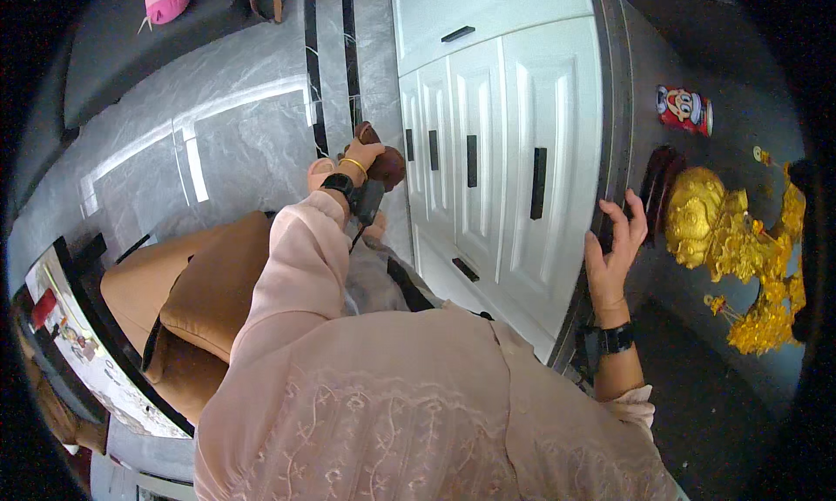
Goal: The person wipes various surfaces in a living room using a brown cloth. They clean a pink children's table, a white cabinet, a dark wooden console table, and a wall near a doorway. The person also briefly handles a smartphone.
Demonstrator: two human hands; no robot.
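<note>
My left hand (366,153) is low over the floor at the centre, its fingers closed around a dark reddish-brown object (390,168) whose exact kind I cannot tell. A yellow bangle and a black wrist device are on that arm. My right hand (617,240) is at the dark cabinet top's edge (610,142), fingers apart and slightly curled, holding nothing. It also wears a black wrist device. Just beyond its fingertips, a dark red stand (661,187) rests on the cabinet top beside a golden ornament (695,220).
White cabinet doors (483,142) with black handles stand between my hands. A red can (684,110) is on the cabinet top. Brown cushions (215,292) and a marble-patterned table (98,370) are at left. My feet are near the left hand. A pink plush toy (168,1) lies on a dark sofa.
</note>
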